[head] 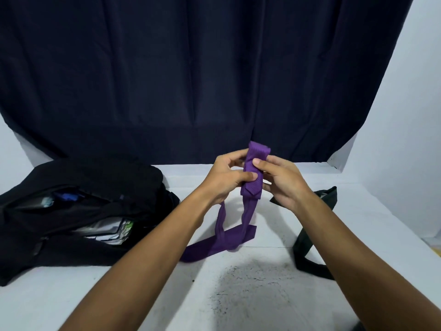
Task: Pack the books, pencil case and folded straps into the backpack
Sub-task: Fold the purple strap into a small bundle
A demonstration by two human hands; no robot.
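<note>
A purple strap [253, 177] is held upright above the white table, its upper part folded into a thick bundle. My left hand [225, 177] pinches the bundle from the left and my right hand [282, 182] grips it from the right. The strap's loose tail hangs down and lies curled on the table. A black backpack [78, 211] lies open at the left, with books [112, 231] showing in its lower opening and something blue in its upper pocket. A dark green strap [307, 249] lies on the table at the right, partly hidden by my right forearm.
The white table [238, 295] has a scuffed dark patch near its front. A dark curtain [191, 80] hangs behind the table, with white walls on both sides.
</note>
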